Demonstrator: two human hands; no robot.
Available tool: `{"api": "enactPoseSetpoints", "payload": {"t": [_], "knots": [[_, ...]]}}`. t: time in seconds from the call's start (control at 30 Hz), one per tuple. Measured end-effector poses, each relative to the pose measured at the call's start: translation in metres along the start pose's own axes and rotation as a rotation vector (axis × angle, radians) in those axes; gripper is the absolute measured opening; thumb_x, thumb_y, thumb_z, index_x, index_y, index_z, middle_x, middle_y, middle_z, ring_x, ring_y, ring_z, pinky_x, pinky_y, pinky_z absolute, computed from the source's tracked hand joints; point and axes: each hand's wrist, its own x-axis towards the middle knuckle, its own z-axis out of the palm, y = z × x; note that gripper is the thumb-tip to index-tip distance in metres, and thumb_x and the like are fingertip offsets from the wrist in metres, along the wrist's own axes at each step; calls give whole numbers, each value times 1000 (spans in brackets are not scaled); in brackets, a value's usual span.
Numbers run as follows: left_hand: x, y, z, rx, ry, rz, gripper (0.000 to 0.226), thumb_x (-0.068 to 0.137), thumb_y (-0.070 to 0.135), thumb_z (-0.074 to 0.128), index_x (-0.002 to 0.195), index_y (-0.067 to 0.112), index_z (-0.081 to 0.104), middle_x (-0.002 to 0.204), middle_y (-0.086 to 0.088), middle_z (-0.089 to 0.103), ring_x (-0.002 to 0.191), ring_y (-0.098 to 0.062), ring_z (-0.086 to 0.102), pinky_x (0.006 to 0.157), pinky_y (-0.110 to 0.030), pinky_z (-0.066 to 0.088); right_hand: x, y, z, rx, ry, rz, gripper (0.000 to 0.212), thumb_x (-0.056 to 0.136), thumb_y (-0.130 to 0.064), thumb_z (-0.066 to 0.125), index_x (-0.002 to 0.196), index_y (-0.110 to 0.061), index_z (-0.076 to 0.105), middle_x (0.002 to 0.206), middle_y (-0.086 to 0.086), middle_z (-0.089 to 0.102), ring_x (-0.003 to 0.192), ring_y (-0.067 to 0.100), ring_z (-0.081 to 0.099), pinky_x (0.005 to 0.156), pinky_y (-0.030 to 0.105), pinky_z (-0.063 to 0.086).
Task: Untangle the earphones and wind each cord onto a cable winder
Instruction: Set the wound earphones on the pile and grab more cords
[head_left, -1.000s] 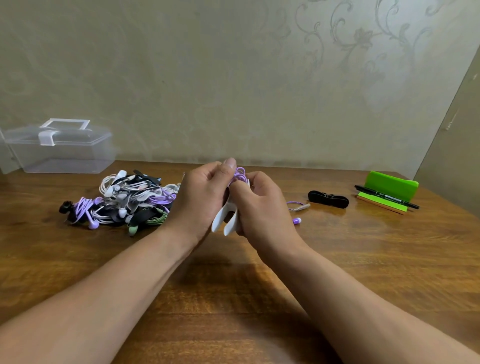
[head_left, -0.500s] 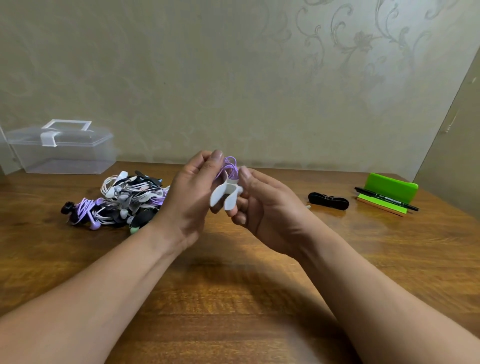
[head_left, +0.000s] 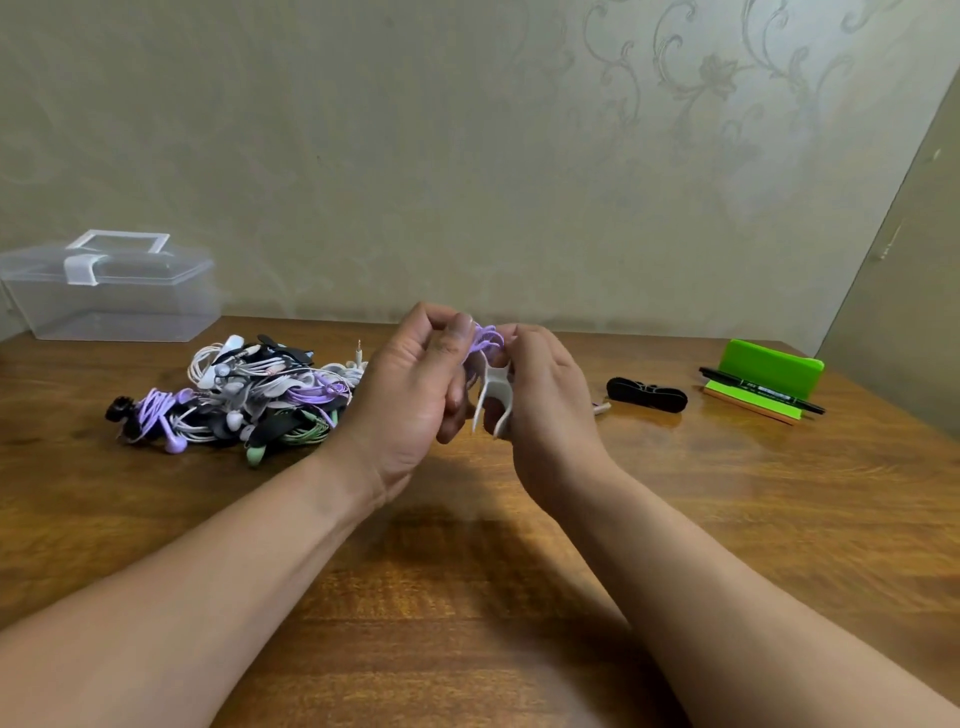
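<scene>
Above the middle of the wooden table (head_left: 727, 519) my right hand (head_left: 550, 405) grips a white cable winder (head_left: 493, 395) with two prongs pointing down. Loops of purple earphone cord (head_left: 485, 338) sit at the winder's top. My left hand (head_left: 410, 395) pinches that purple cord with thumb and curled fingers, right beside the winder. A pile of wound earphones (head_left: 244, 395), white, purple, black and green, lies on the table to the left. The cord's plug end (head_left: 600, 408) peeks out on the table just right of my right hand.
A clear plastic box (head_left: 111, 291) with a lid and handle stands at the back left by the wall. A black winder (head_left: 647, 395) lies right of my hands. Farther right are a green holder (head_left: 769, 369), a green notepad and a black marker (head_left: 761, 391).
My right hand has turned over from palm-up to knuckles-up around the winder. My left hand's fingers have curled in tighter on the purple cord. Both hands stay over the same spot.
</scene>
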Motion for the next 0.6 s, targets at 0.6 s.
{"api": "enactPoseSetpoints", "payload": {"t": [0.6], "knots": [[-10,4,11,178,-120,115,19,105,42,48,101,23,51,59,-22,39,47,-29,33,44,-39,31,4,-4,0,118,115,-23,35,102,-4,38,123,-19,61,85,11,68,62,18,62,51,28,45]]}}
